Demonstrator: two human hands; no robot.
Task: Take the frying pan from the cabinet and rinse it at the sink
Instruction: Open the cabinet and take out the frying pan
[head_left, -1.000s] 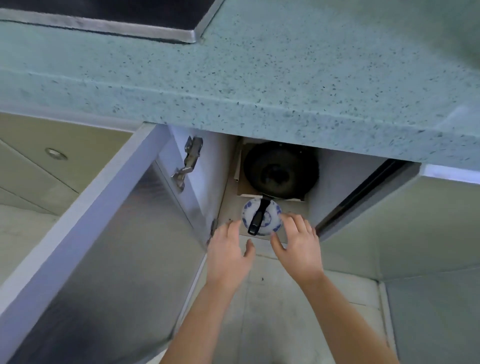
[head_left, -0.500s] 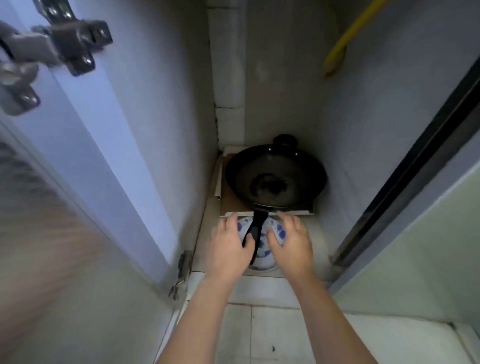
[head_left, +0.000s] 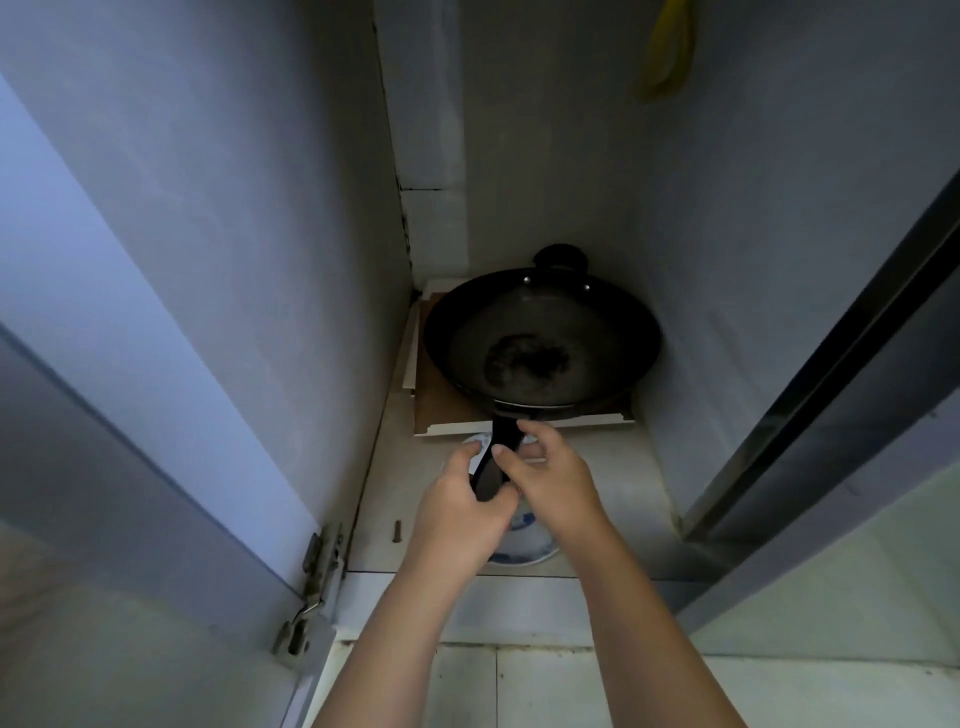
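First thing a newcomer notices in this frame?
The black frying pan deep in the cabinet, resting on cardboard. Then both hands on its handle: left hand wrapped round the near end, right hand pinching farther up. A blue-and-white plate lies beneath them.

Single head-worn wide-angle view, close at the cabinet mouth, facing down and inward, forearms entering from below

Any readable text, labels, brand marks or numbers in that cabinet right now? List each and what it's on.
None readable.
Black frying pan: no brand mark visible.
Blue-and-white patterned plate: decoration only, no lettering.
Flat cardboard sheet under the pan: blank.
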